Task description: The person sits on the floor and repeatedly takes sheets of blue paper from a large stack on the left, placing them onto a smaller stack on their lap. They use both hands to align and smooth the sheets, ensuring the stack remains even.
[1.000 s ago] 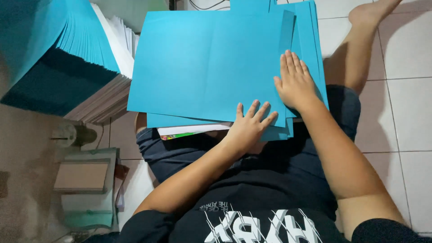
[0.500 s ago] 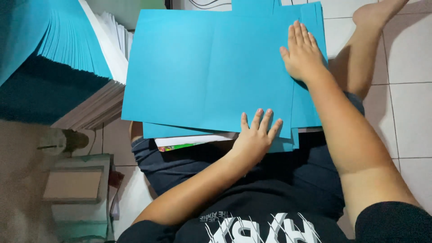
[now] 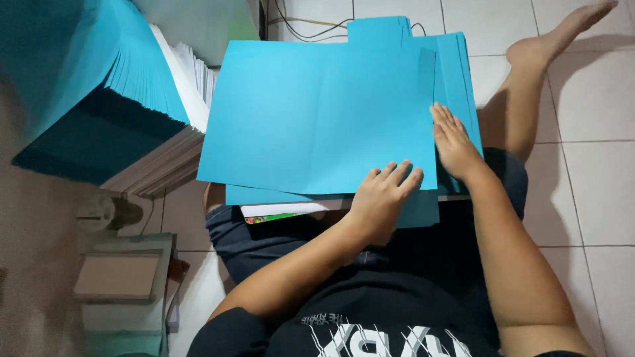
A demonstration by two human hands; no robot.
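Since half a second ago the right hand (image 3: 455, 142) has slid down the right side of the top blue sheet (image 3: 317, 119) from near its upper corner to the middle of that edge, and the left hand (image 3: 383, 195) has stayed at the bottom edge. Both hands lie flat with fingers spread and released, pressing rather than gripping anything. That sheet, creased down its middle, rests on a small pile of blue sheets (image 3: 456, 73) across the person's lap, with a white sheet (image 3: 291, 209) peeking out underneath. A tall stack of blue and white paper (image 3: 126, 112) stands to the left, and a bare foot (image 3: 562, 30) rests on the tiled floor (image 3: 595, 185). To press the sheet well, it seems best that the left palm pins the lower edge while the right palm strokes evenly along the side, keeping the edges square with the pile beneath so nothing skews
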